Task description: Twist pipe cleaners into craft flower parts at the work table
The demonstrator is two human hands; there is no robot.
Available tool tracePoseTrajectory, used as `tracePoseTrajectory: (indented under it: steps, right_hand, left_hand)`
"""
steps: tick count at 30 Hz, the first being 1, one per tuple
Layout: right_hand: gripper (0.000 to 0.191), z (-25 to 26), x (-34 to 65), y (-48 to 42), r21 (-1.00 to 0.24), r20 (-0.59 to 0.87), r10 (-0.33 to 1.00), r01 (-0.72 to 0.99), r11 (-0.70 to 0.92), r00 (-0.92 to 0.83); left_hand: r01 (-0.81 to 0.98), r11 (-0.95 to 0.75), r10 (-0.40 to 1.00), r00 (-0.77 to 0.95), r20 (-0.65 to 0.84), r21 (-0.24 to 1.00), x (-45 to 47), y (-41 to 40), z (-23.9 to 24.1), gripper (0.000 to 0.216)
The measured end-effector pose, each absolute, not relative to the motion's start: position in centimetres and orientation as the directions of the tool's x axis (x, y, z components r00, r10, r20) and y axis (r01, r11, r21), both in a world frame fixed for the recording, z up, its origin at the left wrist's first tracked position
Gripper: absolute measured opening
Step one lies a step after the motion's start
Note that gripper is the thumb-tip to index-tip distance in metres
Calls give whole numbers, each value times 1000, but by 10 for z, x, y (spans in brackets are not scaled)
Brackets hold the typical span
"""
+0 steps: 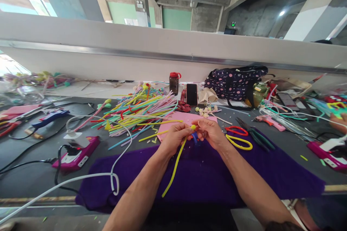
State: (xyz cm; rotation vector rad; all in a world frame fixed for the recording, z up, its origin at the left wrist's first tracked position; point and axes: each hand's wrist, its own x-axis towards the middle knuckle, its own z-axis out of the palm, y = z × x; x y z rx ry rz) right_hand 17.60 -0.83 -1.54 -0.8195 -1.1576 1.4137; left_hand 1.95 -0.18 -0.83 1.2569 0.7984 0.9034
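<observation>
My left hand [177, 138] pinches a yellow pipe cleaner [175, 169], whose long free end hangs down over the purple cloth [124, 173]. Close beside it, my right hand [211, 133] has its fingers closed on the same yellow piece, at a small bunched part between both hands. Something blue [195, 137] shows just below the fingers; its kind is hidden. Under and behind the hands lies a pink sheet [165, 130]. To the right of my right hand are scissors [238, 142] with red and yellow handles and dark green-handled pliers [261, 137].
A big heap of coloured pipe cleaners [146, 110] lies behind on the left. Power strips [78, 155] with trailing cables sit at both sides. At the back stand a bottle [174, 83], a phone [192, 94] and a patterned bag [230, 85]. Another person's hand [340, 121] shows far right.
</observation>
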Motion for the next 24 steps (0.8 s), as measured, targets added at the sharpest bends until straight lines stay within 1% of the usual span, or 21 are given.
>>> tracePoseTrajectory:
  steps: [4,7,12,16,18,21,24]
  right_hand:
    - [21,-14,178,-10,-978,140,972,-181,106,-187]
    - [20,-14,177,-11,-987,151,968,-90,135,-201]
    - [21,-15,174,-11,-977,207,960,8,212,-189]
    - [21,-16,172,-12,-959,253,955,89,269,-153]
    - [21,-15,171,-12,-962,252,961,76,261,-117]
    - [21,-14,172,-12,-974,225,972,-18,224,-61]
    - [22,-13,173,-11,-978,191,981,-87,189,-16]
  left_hand:
    - [-22,-23,910,414,29,1000,21,-5,-7,24]
    - [15,-55,915,402,44,998,21,-6,-8,23]
    - [7,-47,923,382,40,999,23,-7,-8,22]
    - [-19,0,926,378,8,1000,24,-5,-10,23]
    - [-50,40,914,406,-17,998,23,-4,-10,26]
    - [-89,91,889,456,-40,992,21,-2,-9,32]
    - [-105,77,888,460,-20,991,20,-3,-7,33]
